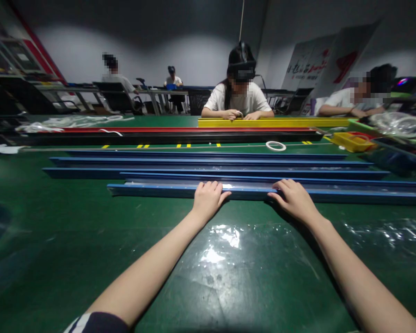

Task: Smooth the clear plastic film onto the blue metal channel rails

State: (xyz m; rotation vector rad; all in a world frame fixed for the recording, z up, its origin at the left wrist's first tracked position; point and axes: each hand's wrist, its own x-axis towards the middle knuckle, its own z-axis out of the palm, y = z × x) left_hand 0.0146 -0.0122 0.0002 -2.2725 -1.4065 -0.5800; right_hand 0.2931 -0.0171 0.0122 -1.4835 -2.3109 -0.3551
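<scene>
A long blue channel rail (152,189) lies crosswise on the green table (72,240), nearest to me. My left hand (208,198) grips its near edge, fingers curled over the top. My right hand (293,199) holds the same rail a little further right, fingers also hooked over the edge. Several more blue rails (194,163) lie parallel just behind it.
Red and black rails (159,134) lie further back, a yellow rail (273,122) in front of a seated person (237,99). A white tape ring (276,146), a yellow tray (351,141) and plastic wrap (398,125) sit at the right. Other people sit behind.
</scene>
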